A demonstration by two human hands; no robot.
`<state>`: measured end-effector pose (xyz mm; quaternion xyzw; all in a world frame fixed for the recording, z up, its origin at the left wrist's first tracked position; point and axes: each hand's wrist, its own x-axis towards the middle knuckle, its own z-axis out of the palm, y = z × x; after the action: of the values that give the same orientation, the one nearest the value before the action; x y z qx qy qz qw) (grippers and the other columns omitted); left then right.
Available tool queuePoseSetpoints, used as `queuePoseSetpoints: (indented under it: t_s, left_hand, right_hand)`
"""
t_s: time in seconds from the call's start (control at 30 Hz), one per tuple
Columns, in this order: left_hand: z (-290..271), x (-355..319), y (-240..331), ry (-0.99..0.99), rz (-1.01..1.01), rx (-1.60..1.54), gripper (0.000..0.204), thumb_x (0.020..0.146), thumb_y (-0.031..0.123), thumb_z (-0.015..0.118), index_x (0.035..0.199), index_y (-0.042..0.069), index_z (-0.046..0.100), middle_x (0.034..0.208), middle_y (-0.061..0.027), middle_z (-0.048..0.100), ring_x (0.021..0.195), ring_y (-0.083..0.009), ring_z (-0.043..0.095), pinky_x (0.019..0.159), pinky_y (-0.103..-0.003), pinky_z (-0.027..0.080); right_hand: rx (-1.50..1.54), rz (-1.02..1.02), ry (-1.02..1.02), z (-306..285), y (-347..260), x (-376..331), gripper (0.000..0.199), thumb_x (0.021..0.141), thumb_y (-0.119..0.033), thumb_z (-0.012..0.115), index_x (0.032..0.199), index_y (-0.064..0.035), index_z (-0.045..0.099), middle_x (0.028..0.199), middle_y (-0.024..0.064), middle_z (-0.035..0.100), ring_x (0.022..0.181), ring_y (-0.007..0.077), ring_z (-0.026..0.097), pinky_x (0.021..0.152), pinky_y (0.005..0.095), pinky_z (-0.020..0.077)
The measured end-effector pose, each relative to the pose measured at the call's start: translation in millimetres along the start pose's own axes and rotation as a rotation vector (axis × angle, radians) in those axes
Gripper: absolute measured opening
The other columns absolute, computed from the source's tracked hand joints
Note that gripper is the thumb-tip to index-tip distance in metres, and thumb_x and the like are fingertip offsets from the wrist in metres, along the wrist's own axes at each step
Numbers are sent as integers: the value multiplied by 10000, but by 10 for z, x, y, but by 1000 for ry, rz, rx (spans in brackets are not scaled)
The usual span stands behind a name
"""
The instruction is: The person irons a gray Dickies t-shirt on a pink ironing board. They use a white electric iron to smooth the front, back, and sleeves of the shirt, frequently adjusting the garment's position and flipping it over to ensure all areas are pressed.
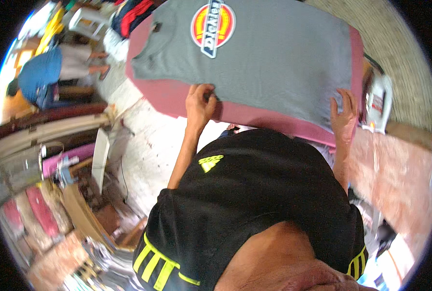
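A grey shirt (274, 58) lies spread over a worktop with a pink cover (160, 94). The neckline faces the left edge of the worktop; the shirt's opposite end lies near the right edge. A round red-and-yellow emblem (213, 29) with a dark slanted band lies toward the far edge, left of centre.

The two hands are well apart. The left hand (198, 107) is at the near edge, left of its middle, with bent fingers at the shirt's border; whether it pinches fabric cannot be told. The right hand (344, 116) is at the near right corner, fingers extended and spread, gripping nothing visible.

A white iron (379, 103) is positioned just beyond the right edge. Past the left edge, a person in blue (41, 72) bends forward.
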<state>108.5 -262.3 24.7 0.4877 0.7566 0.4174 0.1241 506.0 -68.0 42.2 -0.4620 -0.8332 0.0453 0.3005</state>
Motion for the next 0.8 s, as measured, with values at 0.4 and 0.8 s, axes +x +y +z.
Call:
queuePoseSetpoints:
  t_s: [0.4, 0.8]
  left_hand:
    - [-1404, 1027, -1507, 621, 46, 804, 304, 843, 261, 730, 1026, 23, 687, 984, -160, 662, 807, -329, 643, 764, -394, 510]
    - [-1523, 1272, -1844, 396, -308, 313, 299, 899, 319, 681, 955, 27, 654, 774, -170, 694, 739, -353, 677, 693, -439, 503]
  right_hand:
    - [-8, -293, -280, 677, -665, 284, 384, 885, -206, 672, 1263, -162, 620, 1405, 71, 523, 1349, 331, 413, 1084, 507, 354]
    - [470, -747, -517, 1747, -2745, 767, 279, 836, -110, 699, 1113, -78, 680, 1262, 69, 602, 1176, 298, 547, 996, 431, 444]
